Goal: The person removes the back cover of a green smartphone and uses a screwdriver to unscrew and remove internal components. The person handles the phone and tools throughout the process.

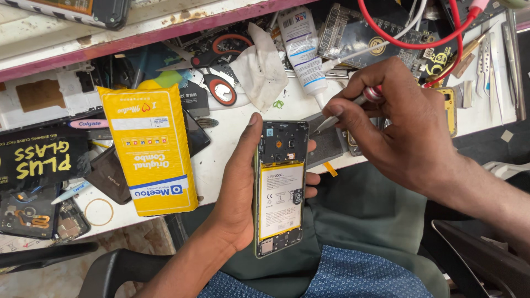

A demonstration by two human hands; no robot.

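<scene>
My left hand point(234, 187) holds an opened smartphone point(280, 187) upright over my lap, back cover off, with its white and yellow battery and dark circuit board showing. My thumb lies along the phone's left edge and my fingertips wrap its right edge. My right hand point(400, 121) grips a thin metal tool point(345, 110) with a red collar, like a pen. The tool's tip hovers just right of the phone's top corner, apart from it.
A cluttered white workbench point(221, 160) lies ahead. On it are a yellow padded package point(152, 149), a white glue tube point(302, 49), red-handled scissors point(221, 66), a crumpled tissue point(262, 69), red and white cables point(419, 38), tweezers point(488, 60) and phone parts point(33, 212).
</scene>
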